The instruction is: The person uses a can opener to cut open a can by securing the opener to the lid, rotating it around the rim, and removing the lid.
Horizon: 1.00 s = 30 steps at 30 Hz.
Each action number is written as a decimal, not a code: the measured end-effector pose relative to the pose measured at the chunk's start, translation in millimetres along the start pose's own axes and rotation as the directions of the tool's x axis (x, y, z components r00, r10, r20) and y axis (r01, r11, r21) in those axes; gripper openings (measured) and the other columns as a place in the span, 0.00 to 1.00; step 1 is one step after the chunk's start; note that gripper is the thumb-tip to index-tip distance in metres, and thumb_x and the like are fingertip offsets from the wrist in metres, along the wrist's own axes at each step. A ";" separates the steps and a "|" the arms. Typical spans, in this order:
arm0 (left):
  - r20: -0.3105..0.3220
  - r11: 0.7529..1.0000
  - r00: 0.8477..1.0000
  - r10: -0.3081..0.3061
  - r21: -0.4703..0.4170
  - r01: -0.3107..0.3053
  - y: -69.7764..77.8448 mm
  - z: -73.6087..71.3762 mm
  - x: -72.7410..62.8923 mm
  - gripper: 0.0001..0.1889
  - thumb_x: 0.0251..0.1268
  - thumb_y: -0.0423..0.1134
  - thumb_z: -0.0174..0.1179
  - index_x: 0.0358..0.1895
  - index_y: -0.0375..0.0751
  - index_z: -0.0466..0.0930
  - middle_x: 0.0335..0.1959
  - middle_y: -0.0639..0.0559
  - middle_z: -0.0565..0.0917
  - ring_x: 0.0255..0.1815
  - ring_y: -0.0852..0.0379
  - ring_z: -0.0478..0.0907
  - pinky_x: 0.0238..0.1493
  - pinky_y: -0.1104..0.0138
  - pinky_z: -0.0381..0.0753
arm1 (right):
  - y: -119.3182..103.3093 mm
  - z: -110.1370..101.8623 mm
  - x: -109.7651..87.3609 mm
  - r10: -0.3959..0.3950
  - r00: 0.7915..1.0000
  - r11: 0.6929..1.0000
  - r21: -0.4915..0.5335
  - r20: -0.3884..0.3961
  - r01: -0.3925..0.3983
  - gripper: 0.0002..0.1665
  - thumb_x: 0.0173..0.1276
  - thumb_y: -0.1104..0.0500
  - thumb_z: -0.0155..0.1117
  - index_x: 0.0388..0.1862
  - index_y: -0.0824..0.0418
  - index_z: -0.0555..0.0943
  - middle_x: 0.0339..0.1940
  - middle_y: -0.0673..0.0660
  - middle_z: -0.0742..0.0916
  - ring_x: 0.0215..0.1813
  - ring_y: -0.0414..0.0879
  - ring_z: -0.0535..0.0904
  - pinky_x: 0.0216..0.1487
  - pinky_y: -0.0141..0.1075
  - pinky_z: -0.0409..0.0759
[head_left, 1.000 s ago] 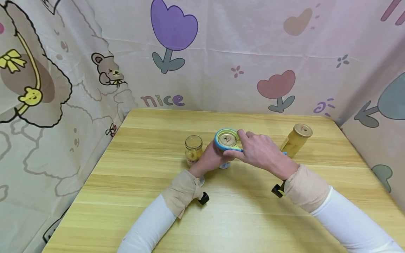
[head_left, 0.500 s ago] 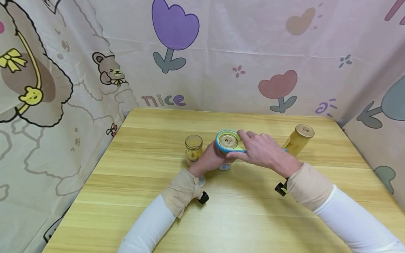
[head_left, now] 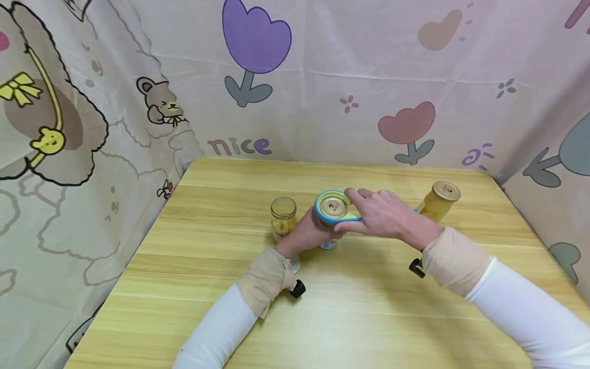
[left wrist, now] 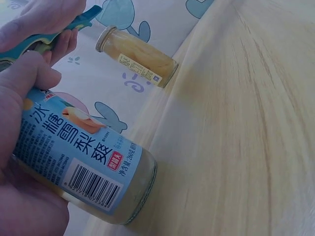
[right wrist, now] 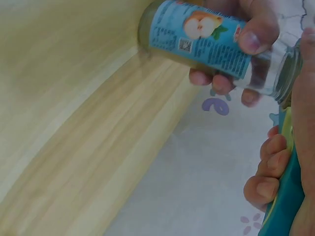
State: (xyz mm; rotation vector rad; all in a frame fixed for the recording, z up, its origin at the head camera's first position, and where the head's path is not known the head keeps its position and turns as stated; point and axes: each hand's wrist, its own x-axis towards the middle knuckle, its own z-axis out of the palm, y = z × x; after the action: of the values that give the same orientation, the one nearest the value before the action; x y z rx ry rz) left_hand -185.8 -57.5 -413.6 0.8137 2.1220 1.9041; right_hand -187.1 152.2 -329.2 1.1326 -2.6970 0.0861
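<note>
My left hand (head_left: 308, 234) grips a glass jar (left wrist: 74, 147) with a blue label, fingers and thumb wrapped round its body. The jar stands upright near the table's middle, its gold lid (head_left: 334, 207) facing up. Around that lid sits the ring of a jar opener (head_left: 352, 218), blue outside and yellow-green inside. My right hand (head_left: 384, 214) holds the opener's handle, fingers curled under it in the right wrist view. The handle's blue tip pokes out beyond the hand, towards a second lidded jar.
Left of my left hand stands an uncapped glass jar (head_left: 283, 218) with yellow pieces inside. A loose lid (head_left: 295, 264) lies by my left wrist, partly covered. Behind my right hand is a closed jar (head_left: 435, 204) of yellow fruit. A printed cloth (head_left: 318, 128) hangs behind the table.
My right hand has swung the opener's handle a little, its tip moving away from me, and the right wrist has shifted slightly right. My left hand keeps its grip on the jar.
</note>
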 end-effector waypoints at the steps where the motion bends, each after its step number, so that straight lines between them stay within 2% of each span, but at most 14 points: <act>1: 0.004 1.000 1.000 -0.001 -0.006 0.001 -0.5 0.2 0.0 0.35 0.58 0.27 0.70 0.70 0.39 0.66 0.62 0.38 0.79 0.59 0.52 0.79 0.65 0.59 0.80 | 1.5 -0.2 0.0 -0.008 1.000 1.000 0.001 0.006 0.008 0.45 0.62 0.24 0.65 0.57 0.60 0.73 0.31 0.55 0.84 0.16 0.41 0.70 0.20 0.33 0.72; 7: 0.019 1.000 1.000 0.000 -0.024 0.000 -1.1 0.7 0.2 0.36 0.60 0.26 0.69 0.71 0.40 0.65 0.63 0.38 0.78 0.60 0.52 0.78 0.67 0.58 0.79 | 6.4 -2.3 1.9 -0.020 0.999 1.000 0.000 0.037 0.020 0.47 0.64 0.23 0.62 0.61 0.60 0.72 0.37 0.59 0.87 0.17 0.41 0.71 0.21 0.34 0.75; 21: 0.013 1.000 1.000 -0.020 -0.002 0.020 -1.7 -0.3 0.1 0.36 0.59 0.24 0.69 0.70 0.40 0.65 0.62 0.38 0.79 0.59 0.51 0.78 0.66 0.58 0.79 | 4.2 -1.0 2.8 -0.009 0.999 1.000 0.020 0.043 0.008 0.46 0.63 0.24 0.64 0.61 0.60 0.73 0.35 0.57 0.86 0.17 0.41 0.71 0.21 0.33 0.73; 30: 0.003 1.000 1.000 -0.019 0.000 0.019 -2.2 0.1 -1.2 0.36 0.61 0.28 0.70 0.72 0.40 0.65 0.64 0.38 0.78 0.62 0.50 0.78 0.67 0.59 0.79 | 10.0 -1.9 3.6 -0.054 0.997 0.998 0.016 0.049 0.054 0.48 0.64 0.24 0.64 0.64 0.61 0.72 0.38 0.59 0.87 0.17 0.40 0.71 0.22 0.35 0.77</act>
State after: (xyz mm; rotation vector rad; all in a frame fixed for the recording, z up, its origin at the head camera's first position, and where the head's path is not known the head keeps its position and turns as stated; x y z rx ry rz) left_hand -185.3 -58.1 -416.0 0.7934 2.1201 1.8921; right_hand -196.3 157.0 -326.3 1.2271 -2.7111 0.0708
